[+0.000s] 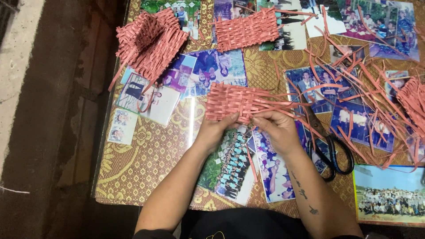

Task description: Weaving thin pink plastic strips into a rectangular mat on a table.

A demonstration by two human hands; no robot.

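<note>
Head view | woven pink strip mat (230, 101) at table centre, near edge pinched by left hand (215, 129) and right hand (278, 128) | black scissors (330, 144) at 3 o'clock | loose pink strips (367, 84) at 2 | finished woven pieces (150, 40) at 11 | photographs (212, 71) under glass tabletop (146, 150), gold patterned cloth beneath.

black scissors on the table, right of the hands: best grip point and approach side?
Take the scissors by the two black handle loops at the near end, coming from the person's side. The blades point away and lie under loose pink strips, while the loops lie clear beside the right hand.
</note>
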